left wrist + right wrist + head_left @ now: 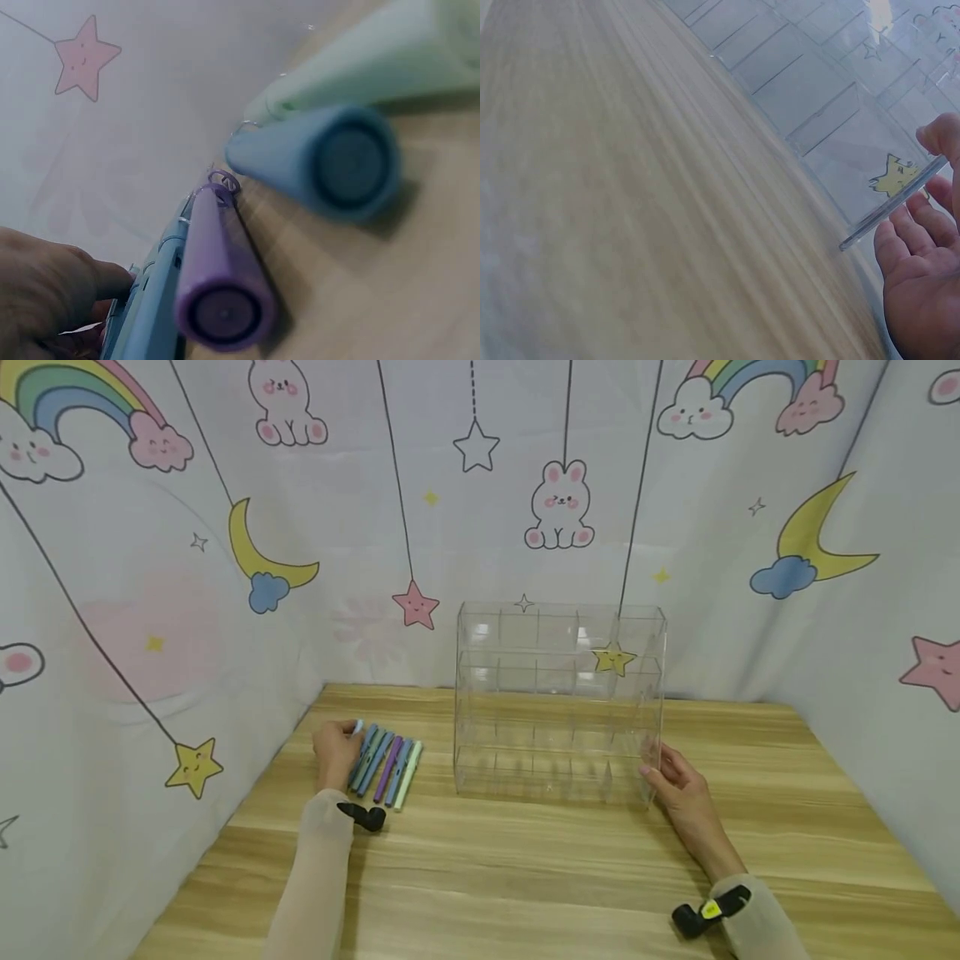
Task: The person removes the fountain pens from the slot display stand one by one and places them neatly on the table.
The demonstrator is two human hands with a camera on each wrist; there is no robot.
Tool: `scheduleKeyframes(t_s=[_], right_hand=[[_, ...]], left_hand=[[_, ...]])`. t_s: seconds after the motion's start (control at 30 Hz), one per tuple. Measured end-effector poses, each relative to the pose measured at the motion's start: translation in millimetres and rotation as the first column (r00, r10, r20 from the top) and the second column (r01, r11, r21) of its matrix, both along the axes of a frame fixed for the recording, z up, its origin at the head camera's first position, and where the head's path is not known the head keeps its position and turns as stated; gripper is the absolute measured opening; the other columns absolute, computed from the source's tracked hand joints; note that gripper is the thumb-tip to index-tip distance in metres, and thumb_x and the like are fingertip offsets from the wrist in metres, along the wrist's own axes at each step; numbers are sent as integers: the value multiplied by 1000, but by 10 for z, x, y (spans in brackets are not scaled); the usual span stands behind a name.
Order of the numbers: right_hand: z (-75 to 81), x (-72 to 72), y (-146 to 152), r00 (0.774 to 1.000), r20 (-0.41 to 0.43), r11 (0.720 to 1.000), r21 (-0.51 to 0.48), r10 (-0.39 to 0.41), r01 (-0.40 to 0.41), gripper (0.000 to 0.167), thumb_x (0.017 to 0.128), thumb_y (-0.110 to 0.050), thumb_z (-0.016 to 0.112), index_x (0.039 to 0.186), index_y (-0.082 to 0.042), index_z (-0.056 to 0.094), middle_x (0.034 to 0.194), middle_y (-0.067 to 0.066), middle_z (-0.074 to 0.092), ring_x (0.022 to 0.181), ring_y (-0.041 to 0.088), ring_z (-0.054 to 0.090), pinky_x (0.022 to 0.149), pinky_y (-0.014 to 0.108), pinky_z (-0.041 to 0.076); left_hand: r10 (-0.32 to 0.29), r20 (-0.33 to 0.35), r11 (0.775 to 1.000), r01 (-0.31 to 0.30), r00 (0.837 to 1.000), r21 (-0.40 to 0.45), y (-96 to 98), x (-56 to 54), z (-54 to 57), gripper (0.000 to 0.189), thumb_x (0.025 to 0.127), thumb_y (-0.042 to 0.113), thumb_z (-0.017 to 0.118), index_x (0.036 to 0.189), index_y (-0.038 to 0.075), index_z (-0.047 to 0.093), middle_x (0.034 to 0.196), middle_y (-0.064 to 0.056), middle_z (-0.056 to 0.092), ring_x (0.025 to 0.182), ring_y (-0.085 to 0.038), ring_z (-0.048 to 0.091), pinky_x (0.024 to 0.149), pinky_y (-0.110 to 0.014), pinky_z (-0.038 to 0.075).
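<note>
A row of pens [384, 764] is laid side by side on the wooden table [525, 877], left of a clear acrylic organizer [558, 702] that stands upright near the far wall. The left hand [335, 752] is placed at the left end of the row; its fingers [105, 279] are curled against the leftmost blue pen [146, 319], at that pen's far end. In the left wrist view a purple pen [217, 277] is seen just beside the blue one, then a second blue pen [319, 159] and a pale green pen [375, 56]. Whether the blue pen is fully pinched cannot be told, as the thumb is hidden.

The right hand [678, 789] is held at the organizer's near right corner. Its fingers [900, 240] are relaxed and lie against the side panel edge, which is touched, not gripped.

The organizer's compartments are hard to make out through the clear walls. Both forearms are cut off by the near frame edge.
</note>
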State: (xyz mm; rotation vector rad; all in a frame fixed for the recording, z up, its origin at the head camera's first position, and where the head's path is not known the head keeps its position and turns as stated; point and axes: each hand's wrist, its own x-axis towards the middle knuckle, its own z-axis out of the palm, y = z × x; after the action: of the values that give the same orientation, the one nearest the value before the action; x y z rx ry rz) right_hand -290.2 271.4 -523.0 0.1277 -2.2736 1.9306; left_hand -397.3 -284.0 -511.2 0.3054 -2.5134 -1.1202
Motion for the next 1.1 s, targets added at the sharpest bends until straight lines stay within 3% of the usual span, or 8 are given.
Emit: scheduleKeyframes(t_s=[0.3, 0.53, 0.67, 0.83, 0.9, 1.1], right_hand=[[0, -3, 7, 1000, 2, 1000, 14, -6, 6, 66, 110, -28, 63, 166, -5, 37, 164, 26, 47, 123, -19, 57, 98, 5, 51], [-11, -7, 13, 1000, 3, 1000, 10, -5, 5, 66, 111, -26, 62, 167, -3, 35, 165, 32, 41, 123, -20, 56, 97, 5, 51], [-16, -6, 9, 1000, 6, 1000, 3, 2, -2, 66, 111, -25, 62, 167, -5, 34, 166, 31, 41, 123, -21, 55, 97, 4, 50], [-13, 3, 2, 1000, 9, 1000, -1, 2, -2, 66, 111, -25, 62, 168, -6, 34, 167, 29, 41, 124, -22, 54, 98, 4, 49], [-14, 5, 3, 1000, 9, 1000, -5, 1, -1, 66, 111, -26, 62, 168, -7, 34, 167, 29, 41, 123, -23, 54, 98, 4, 49], [-11, 3, 12, 1000, 3, 1000, -25, 11, -10, 67, 110, -26, 63, 168, -6, 34, 168, 28, 39, 126, -22, 53, 99, 3, 48]], left_hand=[[18, 5, 1000, -18, 1000, 14, 24, -17, 23, 39, 103, 8, 67, 138, -10, 67, 126, -34, 73, 117, -49, 69, 106, -59, 52], [10, 15, 1000, -10, 1000, 22, 43, -1, 36, 35, 104, 7, 63, 136, -7, 69, 129, -30, 72, 128, -50, 56, 111, -60, 43], [-8, -14, 1000, 8, 1000, 4, 42, -11, 35, 34, 104, 7, 64, 134, -8, 70, 127, -32, 72, 122, -50, 62, 115, -60, 41], [-20, -30, 999, 19, 999, -39, 38, -50, 20, 33, 105, 7, 64, 133, -9, 71, 122, -33, 74, 110, -48, 70, 113, -59, 44], [-10, -22, 1000, 10, 1000, -26, 43, -54, 13, 33, 105, 7, 63, 134, -8, 71, 122, -33, 74, 110, -47, 70, 108, -59, 49], [20, -38, 1000, -20, 999, 7, 57, -49, 27, 33, 104, 7, 62, 133, -7, 72, 127, -32, 72, 114, -46, 65, 104, -59, 48]])
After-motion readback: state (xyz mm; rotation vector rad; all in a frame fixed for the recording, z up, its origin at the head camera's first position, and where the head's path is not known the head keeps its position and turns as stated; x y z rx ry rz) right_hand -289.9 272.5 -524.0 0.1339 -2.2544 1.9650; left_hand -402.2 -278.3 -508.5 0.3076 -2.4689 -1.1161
